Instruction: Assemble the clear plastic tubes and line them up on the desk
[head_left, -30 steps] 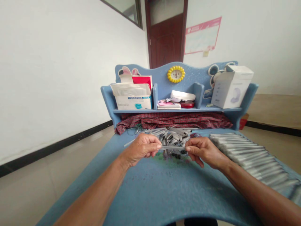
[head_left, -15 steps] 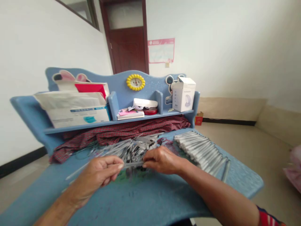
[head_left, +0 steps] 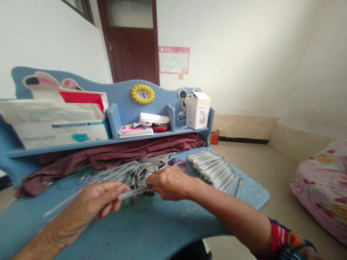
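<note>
Between my two hands runs a thin, clear plastic tube (head_left: 134, 193), held slightly slanted over the blue table (head_left: 168, 224). My left hand (head_left: 101, 200) pinches its left end between thumb and fingers. At the right end, my right hand (head_left: 169, 182) is closed on the tube, its fingertips partly hidden. Just behind my hands lies a loose pile of clear tubes and small dark parts (head_left: 135, 172). To the right, several grey-white tubes (head_left: 214, 168) lie side by side in a row.
A red checked cloth (head_left: 114, 155) lies bunched below the blue shelf (head_left: 135, 140). The shelf holds a mask box (head_left: 62, 131), papers, a red tin (head_left: 160, 128) and a white box (head_left: 198, 112). Floral bedding (head_left: 322, 191) is at the right.
The view has turned right, so the desk appears further left. The tube between my hands now slants more, its left end lower, and more of it shows.
</note>
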A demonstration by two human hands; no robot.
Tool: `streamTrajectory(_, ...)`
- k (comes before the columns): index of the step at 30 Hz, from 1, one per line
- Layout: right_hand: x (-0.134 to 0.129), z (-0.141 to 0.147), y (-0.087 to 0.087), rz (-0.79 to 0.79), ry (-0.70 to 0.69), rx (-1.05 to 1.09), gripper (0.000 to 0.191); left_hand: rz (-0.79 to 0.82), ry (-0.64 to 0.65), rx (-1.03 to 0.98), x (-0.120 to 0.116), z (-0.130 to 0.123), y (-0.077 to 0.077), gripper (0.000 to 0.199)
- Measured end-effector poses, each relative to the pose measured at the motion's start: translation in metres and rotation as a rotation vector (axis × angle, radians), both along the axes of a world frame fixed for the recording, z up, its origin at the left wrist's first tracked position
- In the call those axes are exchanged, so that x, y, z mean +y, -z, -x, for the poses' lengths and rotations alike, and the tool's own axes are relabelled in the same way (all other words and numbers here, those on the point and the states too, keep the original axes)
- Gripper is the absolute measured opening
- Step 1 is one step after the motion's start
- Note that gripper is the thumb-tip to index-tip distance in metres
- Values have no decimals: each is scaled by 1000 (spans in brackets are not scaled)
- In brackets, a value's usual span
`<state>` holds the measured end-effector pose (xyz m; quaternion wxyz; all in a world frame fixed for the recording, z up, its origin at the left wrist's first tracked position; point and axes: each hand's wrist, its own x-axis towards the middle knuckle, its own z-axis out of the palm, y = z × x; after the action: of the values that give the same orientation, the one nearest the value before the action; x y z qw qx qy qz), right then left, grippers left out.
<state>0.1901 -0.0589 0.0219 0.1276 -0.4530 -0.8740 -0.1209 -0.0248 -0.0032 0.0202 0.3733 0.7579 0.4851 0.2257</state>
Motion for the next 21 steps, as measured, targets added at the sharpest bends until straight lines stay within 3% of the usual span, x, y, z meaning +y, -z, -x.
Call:
streamTrajectory(2,-4,-2,-7,3,6,-12,13,61,79,-42,1,1,-1,44)
streamTrajectory(6,-21,-24,-22,43,11,-47,12,79,83,-92,2,4,0,42)
streamTrajectory(11,-58,-97,-28,237,83,-80,10,52,178,-17,2,4,2,36)
streamTrajectory(17,-116,-194,2,420,336,28,13,124,213,81,-2,-9,4,37)
streamTrajectory(21,-140,-219,27,473,401,110,12,164,216,130,-1,-16,7,35)
